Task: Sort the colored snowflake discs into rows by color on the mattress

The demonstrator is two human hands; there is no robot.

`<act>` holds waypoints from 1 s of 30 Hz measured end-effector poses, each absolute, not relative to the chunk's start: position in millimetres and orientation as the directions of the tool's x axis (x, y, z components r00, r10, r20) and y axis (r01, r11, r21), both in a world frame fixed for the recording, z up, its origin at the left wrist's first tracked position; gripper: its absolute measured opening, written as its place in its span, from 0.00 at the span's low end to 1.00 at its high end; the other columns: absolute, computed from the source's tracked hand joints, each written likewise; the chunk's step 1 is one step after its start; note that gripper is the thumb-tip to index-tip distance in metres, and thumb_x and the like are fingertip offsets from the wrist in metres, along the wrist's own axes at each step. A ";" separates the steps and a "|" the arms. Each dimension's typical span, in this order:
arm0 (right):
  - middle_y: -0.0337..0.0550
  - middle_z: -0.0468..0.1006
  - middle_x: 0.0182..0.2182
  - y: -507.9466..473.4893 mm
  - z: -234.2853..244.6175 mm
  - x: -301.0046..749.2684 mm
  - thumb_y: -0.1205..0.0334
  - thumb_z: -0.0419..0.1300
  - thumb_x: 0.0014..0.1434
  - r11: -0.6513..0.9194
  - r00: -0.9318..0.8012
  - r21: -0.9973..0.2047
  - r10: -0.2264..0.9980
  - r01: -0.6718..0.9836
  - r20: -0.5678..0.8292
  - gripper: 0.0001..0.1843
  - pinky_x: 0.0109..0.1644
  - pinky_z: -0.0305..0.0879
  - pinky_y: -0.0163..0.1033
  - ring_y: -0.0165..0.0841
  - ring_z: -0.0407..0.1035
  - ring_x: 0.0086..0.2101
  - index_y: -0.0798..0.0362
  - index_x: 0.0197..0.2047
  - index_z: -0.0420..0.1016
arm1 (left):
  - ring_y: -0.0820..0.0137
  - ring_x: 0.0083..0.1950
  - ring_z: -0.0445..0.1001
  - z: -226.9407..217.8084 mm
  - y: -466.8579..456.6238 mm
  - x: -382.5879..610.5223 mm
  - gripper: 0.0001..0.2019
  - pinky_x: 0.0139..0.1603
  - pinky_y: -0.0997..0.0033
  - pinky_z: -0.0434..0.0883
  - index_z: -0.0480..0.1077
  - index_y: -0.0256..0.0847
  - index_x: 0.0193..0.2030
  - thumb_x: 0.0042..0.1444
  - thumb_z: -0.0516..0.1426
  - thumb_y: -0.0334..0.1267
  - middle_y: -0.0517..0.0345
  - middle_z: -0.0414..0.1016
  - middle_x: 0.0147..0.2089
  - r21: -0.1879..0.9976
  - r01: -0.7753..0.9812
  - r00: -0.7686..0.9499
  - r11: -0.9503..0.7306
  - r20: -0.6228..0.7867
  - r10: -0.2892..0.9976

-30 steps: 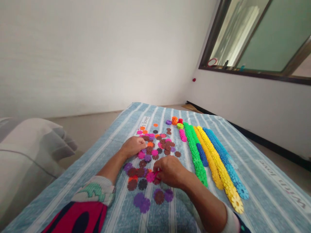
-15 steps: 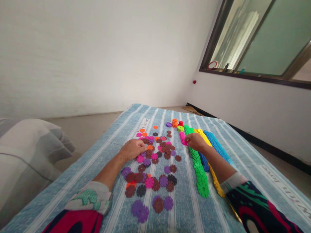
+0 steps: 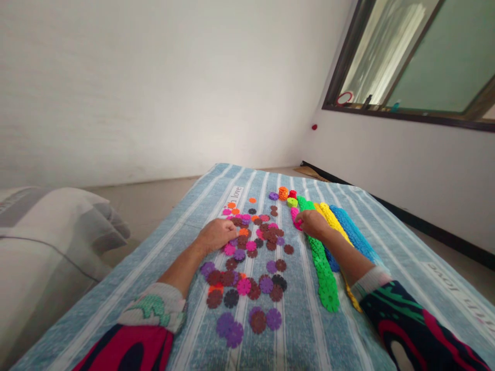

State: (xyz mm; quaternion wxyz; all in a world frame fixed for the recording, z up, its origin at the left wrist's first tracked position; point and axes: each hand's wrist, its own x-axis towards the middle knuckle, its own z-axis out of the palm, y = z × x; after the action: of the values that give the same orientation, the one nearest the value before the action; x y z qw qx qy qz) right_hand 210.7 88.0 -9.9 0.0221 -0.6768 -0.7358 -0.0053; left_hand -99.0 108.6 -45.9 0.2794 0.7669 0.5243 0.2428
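Observation:
My right hand (image 3: 315, 224) is closed in a pinch on a pink disc at the near end of a short pink disc row (image 3: 295, 214). My left hand (image 3: 217, 234) rests with curled fingers on the left side of a scatter of loose discs (image 3: 251, 268) in brown, purple, pink and orange; what its fingers hold is hidden. A long green disc row (image 3: 323, 265) lies just under my right wrist. Yellow (image 3: 332, 219) and blue (image 3: 353, 234) disc rows run beside it, partly hidden by my right forearm.
Everything lies on a blue striped cloth (image 3: 406, 288) covering a bed. Small orange (image 3: 283, 193), red and light-green stacks stand at the far end of the rows. A grey pillow (image 3: 50, 242) sits at the left. A wall and window (image 3: 417, 56) are at the right.
My right hand left the near scatter and reached up right to the pink row, now pinching a pink disc there. My left hand stayed put. The view shifted slightly.

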 end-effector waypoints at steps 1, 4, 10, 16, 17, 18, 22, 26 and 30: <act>0.45 0.80 0.42 87.3 -10.2 210.8 0.75 0.54 0.54 0.078 -0.077 -0.017 0.996 0.997 0.053 0.20 0.45 0.63 0.36 0.39 0.72 0.44 0.49 0.44 0.80 | 0.70 0.27 0.69 -46.1 108.6 -98.9 0.12 0.29 0.74 0.62 0.73 0.39 0.24 0.45 0.56 0.46 0.60 0.73 0.23 0.679 0.671 0.333 -0.297 0.082 0.939; 0.49 0.77 0.46 83.0 -9.0 210.2 0.74 0.53 0.57 0.053 -0.051 -0.010 0.993 0.999 0.104 0.21 0.46 0.63 0.39 0.40 0.71 0.46 0.50 0.50 0.77 | 0.70 0.27 0.69 -46.6 108.2 -98.6 0.11 0.29 0.74 0.62 0.73 0.39 0.24 0.45 0.56 0.45 0.59 0.73 0.23 0.675 0.674 0.329 -0.300 0.090 0.940; 0.50 0.78 0.44 53.9 -7.3 188.8 0.67 0.53 0.62 0.128 -0.119 -0.046 0.980 0.991 0.161 0.14 0.45 0.62 0.39 0.41 0.71 0.45 0.52 0.47 0.77 | 0.71 0.25 0.69 -45.1 105.6 -97.9 0.11 0.28 0.74 0.62 0.73 0.40 0.23 0.46 0.56 0.45 0.60 0.73 0.21 0.674 0.670 0.344 -0.312 0.091 0.935; 0.41 0.78 0.37 -2.6 -16.0 144.1 0.67 0.56 0.61 0.401 -0.383 -0.126 0.913 0.908 0.143 0.08 0.42 0.59 0.34 0.33 0.71 0.39 0.50 0.41 0.76 | 0.72 0.26 0.68 -47.5 106.5 -99.1 0.11 0.28 0.74 0.62 0.74 0.39 0.24 0.45 0.57 0.45 0.60 0.72 0.22 0.678 0.665 0.338 -0.313 0.101 0.936; 0.41 0.78 0.36 -11.1 -18.2 137.7 0.66 0.57 0.61 0.430 -0.412 -0.133 0.900 0.893 0.141 0.06 0.42 0.59 0.34 0.33 0.71 0.38 0.51 0.37 0.76 | 0.72 0.26 0.68 -48.8 107.2 -99.7 0.11 0.28 0.74 0.62 0.73 0.39 0.24 0.45 0.57 0.45 0.60 0.72 0.22 0.687 0.655 0.339 -0.314 0.104 0.935; 0.41 0.77 0.34 -19.0 -20.7 132.1 0.66 0.57 0.61 0.453 -0.434 -0.138 0.889 0.881 0.144 0.06 0.42 0.58 0.34 0.33 0.70 0.37 0.52 0.34 0.75 | 0.72 0.26 0.68 -50.0 107.9 -100.5 0.11 0.28 0.75 0.62 0.73 0.39 0.24 0.45 0.58 0.45 0.60 0.72 0.22 0.696 0.645 0.341 -0.315 0.106 0.934; 0.41 0.73 0.31 -43.8 -31.9 115.5 0.66 0.57 0.61 0.550 -0.509 -0.166 0.829 0.819 0.232 0.07 0.40 0.57 0.37 0.34 0.67 0.35 0.53 0.32 0.73 | 0.73 0.26 0.67 -51.2 108.1 -103.0 0.11 0.27 0.75 0.62 0.72 0.38 0.24 0.43 0.58 0.45 0.62 0.71 0.21 0.729 0.614 0.348 -0.302 0.093 0.933; 0.42 0.72 0.34 -58.4 -41.6 106.4 0.64 0.55 0.65 0.591 -0.521 -0.229 0.798 0.773 0.303 0.07 0.44 0.58 0.41 0.36 0.65 0.37 0.52 0.34 0.71 | 0.74 0.23 0.65 -47.5 104.4 -102.7 0.10 0.25 0.75 0.60 0.71 0.38 0.24 0.40 0.59 0.44 0.64 0.68 0.19 0.772 0.578 0.348 -0.264 0.060 0.936; 0.41 0.72 0.38 -65.6 -45.9 104.0 0.62 0.57 0.63 0.599 -0.540 -0.270 0.799 0.754 0.266 0.03 0.47 0.59 0.43 0.37 0.64 0.40 0.51 0.38 0.70 | 0.76 0.19 0.61 -45.8 102.1 -101.3 0.10 0.22 0.75 0.58 0.68 0.38 0.24 0.39 0.59 0.44 0.67 0.64 0.16 0.822 0.536 0.345 -0.193 -0.004 0.939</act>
State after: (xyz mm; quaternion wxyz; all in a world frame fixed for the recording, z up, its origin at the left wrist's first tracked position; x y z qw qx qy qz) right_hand 104.0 -65.6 -45.9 0.1829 -0.4433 -0.8754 0.0616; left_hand -101.3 102.1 -45.8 0.3814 0.7260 0.5077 0.2639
